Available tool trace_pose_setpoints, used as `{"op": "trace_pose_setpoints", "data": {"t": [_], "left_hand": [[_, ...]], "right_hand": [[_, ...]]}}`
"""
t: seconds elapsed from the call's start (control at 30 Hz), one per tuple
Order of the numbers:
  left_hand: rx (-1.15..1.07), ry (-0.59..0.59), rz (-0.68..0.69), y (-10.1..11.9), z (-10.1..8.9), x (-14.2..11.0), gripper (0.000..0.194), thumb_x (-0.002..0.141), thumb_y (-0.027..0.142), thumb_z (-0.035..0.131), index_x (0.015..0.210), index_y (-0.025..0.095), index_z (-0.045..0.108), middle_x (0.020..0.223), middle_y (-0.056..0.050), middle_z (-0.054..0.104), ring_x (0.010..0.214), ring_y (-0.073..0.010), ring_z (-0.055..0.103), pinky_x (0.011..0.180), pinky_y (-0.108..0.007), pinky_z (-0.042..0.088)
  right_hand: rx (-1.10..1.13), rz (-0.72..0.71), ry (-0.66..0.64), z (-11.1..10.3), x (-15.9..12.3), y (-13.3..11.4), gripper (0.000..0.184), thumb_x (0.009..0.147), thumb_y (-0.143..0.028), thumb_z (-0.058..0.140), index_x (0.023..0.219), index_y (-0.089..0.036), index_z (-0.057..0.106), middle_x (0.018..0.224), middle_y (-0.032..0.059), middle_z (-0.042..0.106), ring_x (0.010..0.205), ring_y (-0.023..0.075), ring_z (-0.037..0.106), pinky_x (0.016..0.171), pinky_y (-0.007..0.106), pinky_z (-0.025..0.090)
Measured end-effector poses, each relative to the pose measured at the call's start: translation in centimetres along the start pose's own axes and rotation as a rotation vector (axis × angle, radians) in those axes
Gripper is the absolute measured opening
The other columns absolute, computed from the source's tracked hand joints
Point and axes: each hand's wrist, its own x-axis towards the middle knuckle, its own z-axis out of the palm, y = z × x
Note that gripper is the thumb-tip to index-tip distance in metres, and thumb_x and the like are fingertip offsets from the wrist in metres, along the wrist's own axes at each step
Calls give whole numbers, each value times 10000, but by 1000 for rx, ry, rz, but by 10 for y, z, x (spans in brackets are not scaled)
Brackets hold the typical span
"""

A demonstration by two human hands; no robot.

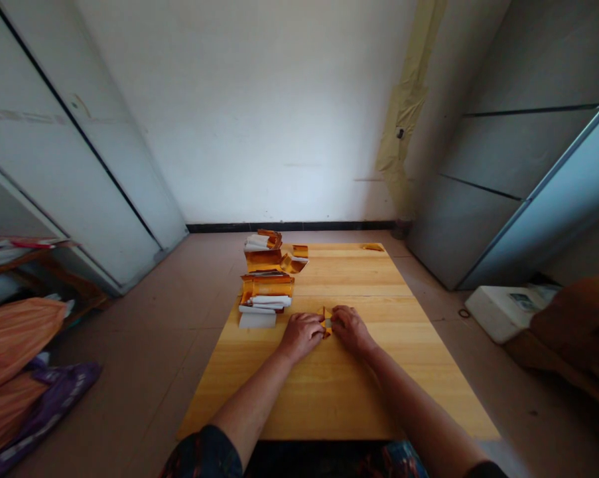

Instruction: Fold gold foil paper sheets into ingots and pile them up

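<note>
Bare forearms (pixel 252 403) reach a small gold paper fold (pixel 325 320) pinched between both hands (pixel 302 335) on the wooden table (pixel 339 398).

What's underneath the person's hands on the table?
The left hand and right hand are over the wooden table, with a small folded gold-and-white paper piece held between them. The hands cover most of it, so its full shape cannot be seen.
</note>
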Motion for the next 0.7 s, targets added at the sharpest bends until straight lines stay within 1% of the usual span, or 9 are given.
{"op": "trace_pose_setpoints", "data": {"t": [0.1, 0.17, 0.23, 0.3, 0.33, 0.47, 0.6, 0.7], "left_hand": [[16, -3, -6, 2, -2, -1, 134, 796, 199, 603, 852, 281, 693, 1121, 8, 662, 1040, -180, 579, 896, -335, 405], [31, -8, -4, 4, -5, -3, 146, 801, 208, 598, 882, 288, 689, 1138, 5, 650, 1036, -185, 569, 886, -335, 407], [54, -16, 1, 7, -7, -4, 173, 808, 206, 589, 920, 299, 683, 1155, 5, 636, 1025, -190, 561, 873, -338, 407], [89, -22, -2, 11, -8, -4, 205, 821, 201, 570, 960, 309, 674, 1158, 2, 627, 1001, -196, 555, 852, -343, 406], [110, -22, -10, 13, -7, -4, 220, 830, 200, 556, 982, 314, 667, 1155, -2, 624, 992, -201, 551, 841, -347, 405], [164, -18, -64, 21, -3, -3, 261, 859, 213, 514, 1055, 325, 644, 1128, -27, 616, 982, -224, 528, 813, -359, 397], [175, -24, -106, 26, -2, -1, 267, 872, 223, 492, 1065, 328, 644, 1104, -49, 609, 973, -230, 515, 816, -373, 382], [207, -56, -84, 24, -9, 1, 268, 883, 241, 484, 1071, 354, 638, 1064, -40, 615, 982, -225, 506, 842, -394, 358]], "right_hand": [[-19, 36, -6, 2, 1, -1, 169, 699, -114, 586, 847, -194, 604, 1068, 71, 601, 980, 201, 523, 851, 326, 418], [-12, 37, 16, -1, 2, 1, 173, 699, -76, 547, 818, -190, 598, 1028, 72, 602, 958, 191, 525, 845, 314, 422], [-9, 39, 73, -5, 3, 4, 193, 698, -45, 503, 791, -188, 591, 989, 74, 597, 932, 183, 528, 831, 301, 429], [-15, 30, 123, -10, 2, 4, 181, 710, -50, 495, 777, -189, 590, 950, 73, 592, 902, 180, 530, 807, 291, 435], [-16, 18, 125, -12, 0, 2, 166, 726, -62, 496, 769, -190, 592, 917, 67, 592, 874, 176, 533, 785, 281, 437], [-44, -26, 12, -10, -11, -14, 167, 794, -97, 486, 741, -195, 609, 770, 31, 594, 751, 149, 544, 698, 239, 424], [-207, -7, -29, -5, -17, -29, 158, 838, -136, 505, 796, -195, 646, 798, 42, 623, 788, 156, 543, 719, 247, 400], [-343, -14, -75, -8, -15, -32, 175, 881, -189, 498, 825, -212, 662, 819, 42, 634, 804, 161, 531, 707, 255, 374]]}}
